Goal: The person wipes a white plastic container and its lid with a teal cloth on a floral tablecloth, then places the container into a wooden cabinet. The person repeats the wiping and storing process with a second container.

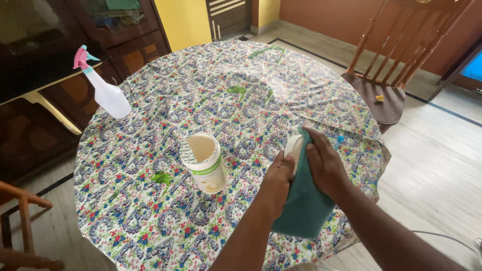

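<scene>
Round table w/ glossy floral cloth fills most of frame, centre to lower left. Green smears on cloth: one at upper centre, another left of centre, just beside the tub's base.

Wooden chair at upper right, apart from table edge; small yellow bit lies on its seat. Dark wood cabinet along upper left. Another chair's arm shows at lower left edge.

Teal cloth at lower centre-right, hanging down between both hands, above table's near edge. Folded/bunched, lower end drooping free.

Left hand lower centre: fingers curled closed around a white lid, thumb side up, lid held on edge, tilted. Lid's upper rim pokes out above the fist; rest hidden by hand and cloth.

Right hand just right of it: fingers flat and together, pressing teal cloth against the lid's face. Palm covers cloth top; not a fist, more a flat clamp.

Open tub, cream-coloured w/ green band label, stands upright at frame centre, left of hands, not touching them. No lid on it; inside looks pale, contents can't tell.

White spray bottle w/ pink trigger head at upper left, at table's far-left rim, leaning.

Small blue item on cloth right of the hands; too small to ID.
</scene>
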